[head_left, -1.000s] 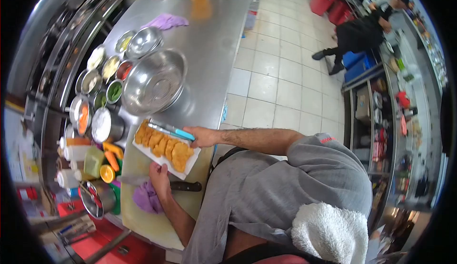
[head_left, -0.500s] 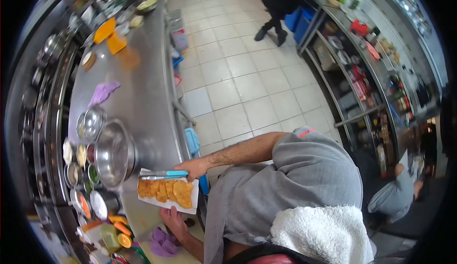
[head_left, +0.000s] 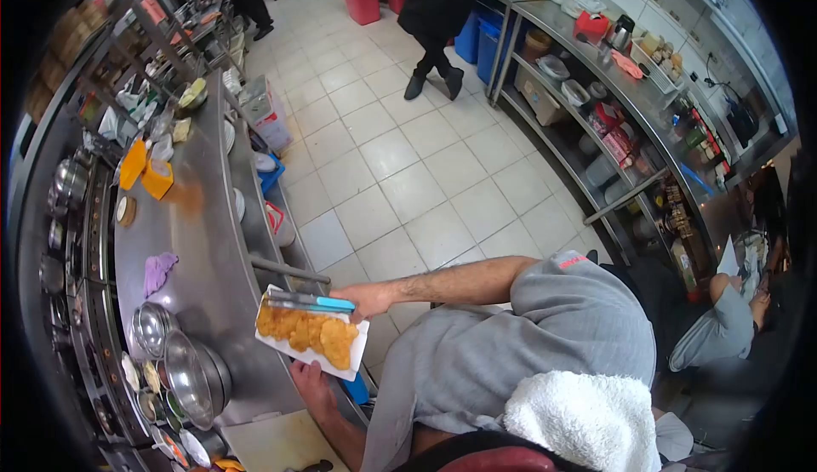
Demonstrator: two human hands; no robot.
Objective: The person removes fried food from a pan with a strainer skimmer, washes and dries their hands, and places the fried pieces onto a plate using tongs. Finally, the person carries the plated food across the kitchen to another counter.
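My right hand [head_left: 371, 299] is closed around the blue handles of metal tongs [head_left: 317, 303], at the near end of a white rectangular tray [head_left: 358, 354]. The tongs lie along the tray's upper side. Browned, breaded pieces [head_left: 311, 334] lie in an overlapping row on the tray. My left hand [head_left: 315, 389] grips the tray's lower edge, with its fingers partly hidden beneath it. The tray is held over the edge of the steel counter [head_left: 204, 259], above a pale cutting board [head_left: 277, 445].
Metal bowls [head_left: 191, 378], small ingredient containers and a purple cloth [head_left: 159, 273] stand on the counter. A person in black [head_left: 438, 12] stands in the tiled aisle [head_left: 400, 148]. Shelving [head_left: 587, 123] lines the right side. Another person's grey sleeve [head_left: 719, 336] shows at lower right.
The view has swung, showing more aisle and shelving. Both hands have carried the tray and tongs off the cutting board toward the counter's edge. My left hand keeps its hold.
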